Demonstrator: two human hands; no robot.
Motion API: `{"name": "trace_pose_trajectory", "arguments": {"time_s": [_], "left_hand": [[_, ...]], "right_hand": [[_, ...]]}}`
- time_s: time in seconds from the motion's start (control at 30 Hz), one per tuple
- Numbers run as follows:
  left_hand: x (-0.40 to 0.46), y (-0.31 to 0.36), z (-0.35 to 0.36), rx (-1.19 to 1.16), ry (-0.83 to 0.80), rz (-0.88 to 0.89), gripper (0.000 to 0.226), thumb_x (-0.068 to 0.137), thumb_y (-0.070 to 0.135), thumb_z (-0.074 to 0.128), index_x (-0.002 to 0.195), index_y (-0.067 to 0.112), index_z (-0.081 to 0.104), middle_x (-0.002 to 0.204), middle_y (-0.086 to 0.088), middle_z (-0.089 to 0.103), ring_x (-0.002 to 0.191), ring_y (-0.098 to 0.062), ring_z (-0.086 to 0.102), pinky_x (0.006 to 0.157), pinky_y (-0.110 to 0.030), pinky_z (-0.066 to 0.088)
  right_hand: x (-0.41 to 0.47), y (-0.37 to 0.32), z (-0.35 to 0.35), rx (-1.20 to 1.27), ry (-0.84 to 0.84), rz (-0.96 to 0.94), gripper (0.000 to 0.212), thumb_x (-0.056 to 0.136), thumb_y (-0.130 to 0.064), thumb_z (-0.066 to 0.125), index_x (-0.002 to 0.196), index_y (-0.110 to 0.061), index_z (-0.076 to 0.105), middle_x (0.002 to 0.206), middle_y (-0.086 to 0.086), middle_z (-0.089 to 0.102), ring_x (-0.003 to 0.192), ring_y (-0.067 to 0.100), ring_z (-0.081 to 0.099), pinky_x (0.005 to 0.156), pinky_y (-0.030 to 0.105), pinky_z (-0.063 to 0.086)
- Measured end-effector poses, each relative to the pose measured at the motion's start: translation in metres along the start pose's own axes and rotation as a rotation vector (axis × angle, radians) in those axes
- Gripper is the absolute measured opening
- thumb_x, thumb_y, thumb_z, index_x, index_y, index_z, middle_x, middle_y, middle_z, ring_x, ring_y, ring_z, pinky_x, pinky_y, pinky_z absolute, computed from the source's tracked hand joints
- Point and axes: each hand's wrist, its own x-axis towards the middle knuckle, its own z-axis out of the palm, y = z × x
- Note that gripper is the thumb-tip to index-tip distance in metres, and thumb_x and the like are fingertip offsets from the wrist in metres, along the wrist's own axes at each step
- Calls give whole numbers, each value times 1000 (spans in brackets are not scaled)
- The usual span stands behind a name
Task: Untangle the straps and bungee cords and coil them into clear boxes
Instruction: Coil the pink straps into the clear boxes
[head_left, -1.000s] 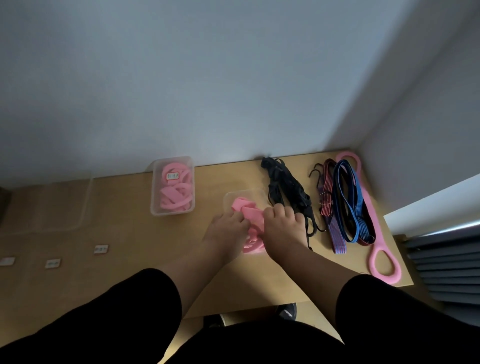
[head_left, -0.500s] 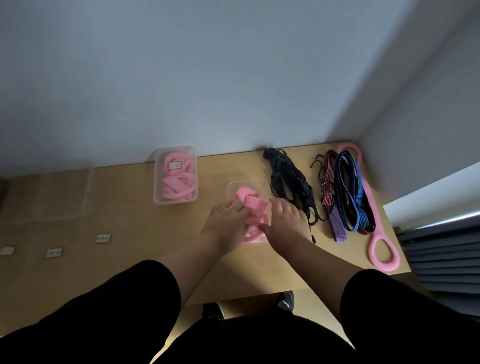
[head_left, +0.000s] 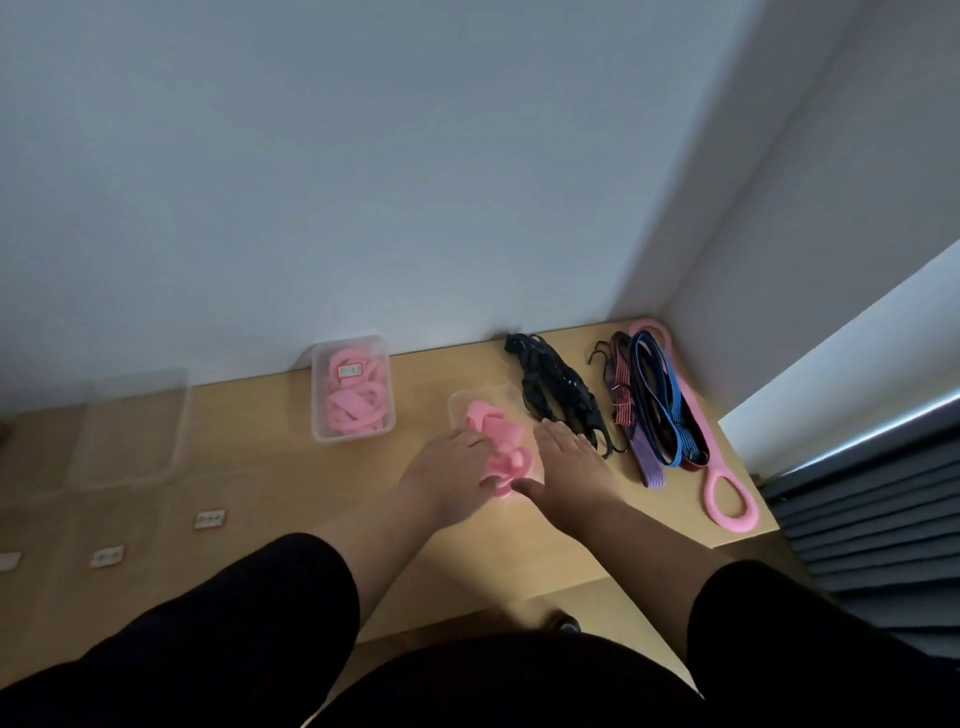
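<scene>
A folded pink strap (head_left: 498, 441) sits bunched in a small clear box (head_left: 485, 396) at the middle of the wooden table. My left hand (head_left: 447, 467) is at its left side, fingers and thumb pinching the pink folds. My right hand (head_left: 571, 462) lies at the right side with fingers stretched flat and its thumb touching the strap's near loop. A second clear box (head_left: 318, 400) at the back holds coiled pink straps (head_left: 356, 402). Black cords (head_left: 556, 395), a red striped bungee (head_left: 621, 395), a blue strap (head_left: 667, 415) and a long pink strap (head_left: 730, 501) lie to the right.
Empty clear boxes (head_left: 130, 426) stand at the far left by the wall. Three small white labels (head_left: 210, 518) lie along the left of the table. The table ends close to the long pink strap on the right, with a dark ribbed surface (head_left: 872, 509) beyond.
My right hand's curled fingers have straightened and lie flat beside the box. The strap stays bunched between both hands. The camera has tilted up, so the table sits lower in view.
</scene>
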Motion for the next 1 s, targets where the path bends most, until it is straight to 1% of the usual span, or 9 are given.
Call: {"name": "trace_pose_trajectory", "arguments": {"time_s": [0.1,0.27,0.37,0.43,0.5,0.57,0.77,0.87,1.0], "left_hand": [[0,2,-2,0,-19,21,44,98,43,36,132,23,56,133,0,58,123,-18,50,106,-37,43],[3,16,-5,-57,6,37,38,98,39,45,129,22,57,137,1,54,131,-22,45,104,-36,43],[11,32,-6,-62,17,71,43,97,37,49,134,16,57,144,-5,52,138,-25,38,112,-38,32],[14,41,-6,-47,6,86,46,97,37,50,136,13,56,144,-6,52,138,-26,39,114,-38,29],[24,62,-4,-57,27,105,44,96,35,50,135,15,58,143,-4,53,134,-26,45,109,-36,36],[33,80,-1,-69,21,108,46,95,35,48,137,16,56,145,-2,51,134,-24,46,106,-37,40],[76,146,13,-76,-24,129,52,97,35,49,144,13,48,149,-4,45,137,-23,40,112,-37,37],[95,178,25,-69,-50,143,51,100,36,49,146,15,44,149,-3,44,136,-21,41,110,-35,38],[118,213,43,-45,-115,136,52,101,35,49,150,19,39,152,-1,40,136,-20,41,111,-38,40]], "right_hand": [[-9,-3,-4,8,4,7,86,99,-60,47,162,-15,10,170,1,12,157,16,5,124,33,3],[-26,4,-7,36,-7,34,80,102,-53,47,162,-14,11,170,0,14,156,15,7,124,31,6],[-34,16,-10,59,0,56,79,101,-50,51,161,-15,13,169,0,16,156,16,9,124,31,9],[-36,21,-13,88,-9,77,79,100,-49,52,161,-16,15,169,1,18,156,17,12,124,32,11],[-41,40,-16,101,12,87,77,100,-49,52,161,-16,18,168,1,20,155,18,16,124,33,13],[-45,59,-20,103,9,93,75,100,-49,51,161,-18,20,168,1,22,154,19,19,124,35,16],[-64,135,-25,80,-64,121,80,96,-51,57,160,-22,20,167,-2,23,152,21,26,119,38,28],[-73,172,-27,57,-64,143,76,94,-49,61,157,-23,28,162,-2,34,146,21,37,115,37,36],[-84,216,-30,68,-101,151,60,93,-41,64,147,-23,43,148,-3,51,133,20,50,108,37,44]]}}
